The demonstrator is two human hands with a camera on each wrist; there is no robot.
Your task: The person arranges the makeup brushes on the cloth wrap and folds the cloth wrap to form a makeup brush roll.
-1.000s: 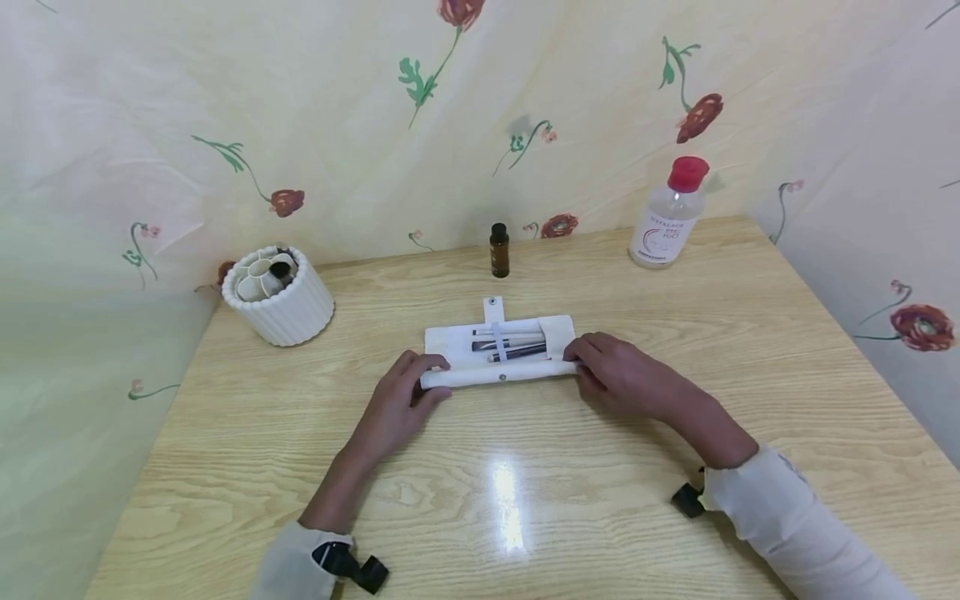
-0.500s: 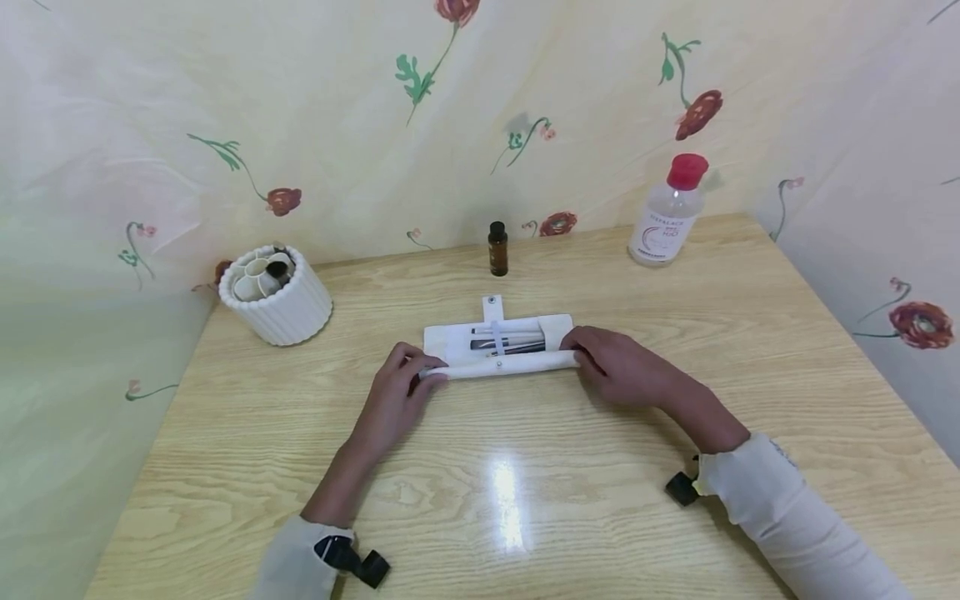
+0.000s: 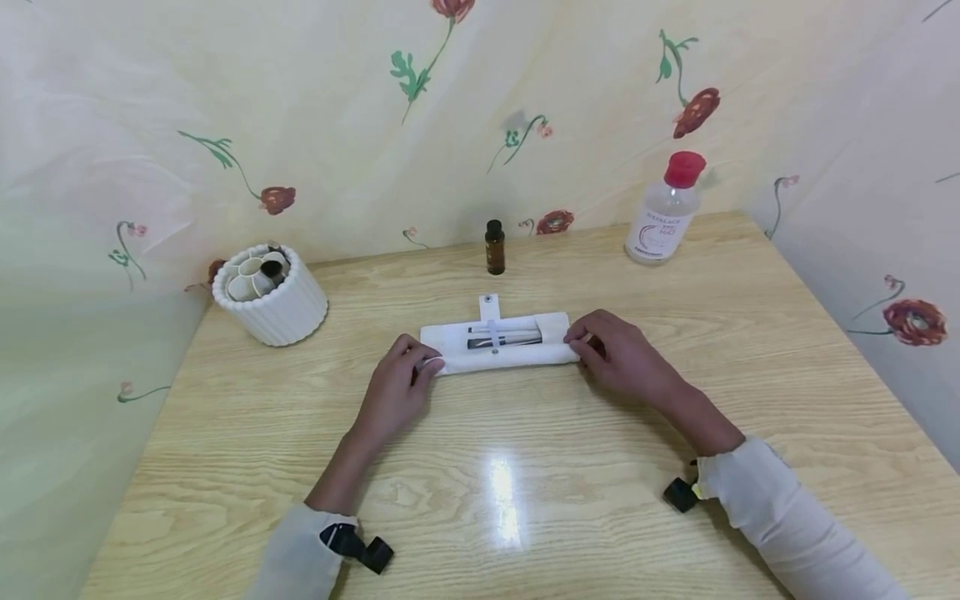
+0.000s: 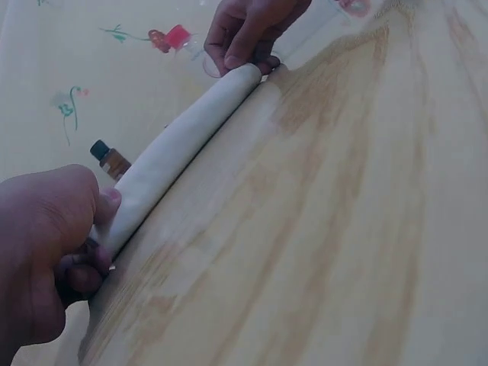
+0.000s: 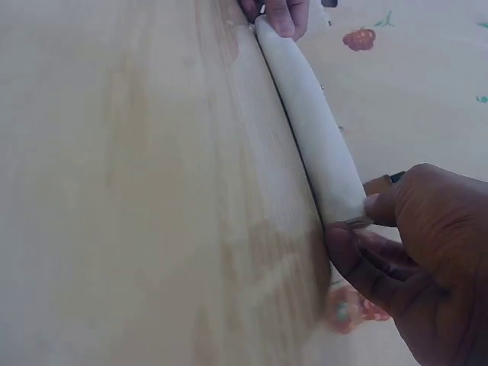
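A white brush roll lies on the table, its near edge rolled into a thick tube. My left hand pinches the left end of the tube between thumb and fingers. At the other end, my right hand pinches the roll in the same way. On the part still flat, makeup brushes sit under a thin strap, partly covered by the tube. A snap tab sticks out at the far side. In the right wrist view the tube stretches between both hands.
A white ribbed holder with brushes in its compartments stands at the back left. Behind the roll is a small brown bottle. A clear bottle with a red cap stands at the back right, near the floral wall covering.
The near edge has been rolled farther away from me, and the tube now covers the nearest brush. Both hands have moved slightly forward with it, keeping hold of the ends.
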